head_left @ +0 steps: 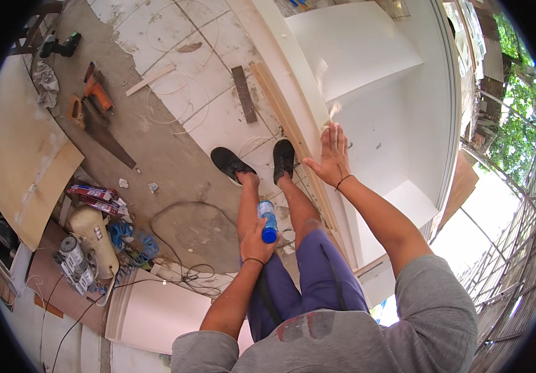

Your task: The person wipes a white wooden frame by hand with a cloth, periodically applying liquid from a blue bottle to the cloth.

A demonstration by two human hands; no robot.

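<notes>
White box-shaped panel cabinet (380, 121) on the R was seemingly assembled, finishing prob. undone, its edge (308, 81) covered by the flattened, ungripping R hand (332, 158), w/ a blue-capped plastic bottle (268, 216) clamped in L hand (258, 242).

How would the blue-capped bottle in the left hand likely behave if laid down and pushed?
The bottle would probably roll, since its body looks round. It likely won't spill, as the blue cap appears to be on. Its plastic-looking wall may give under a squeeze, though how full it is can't be told.
</notes>
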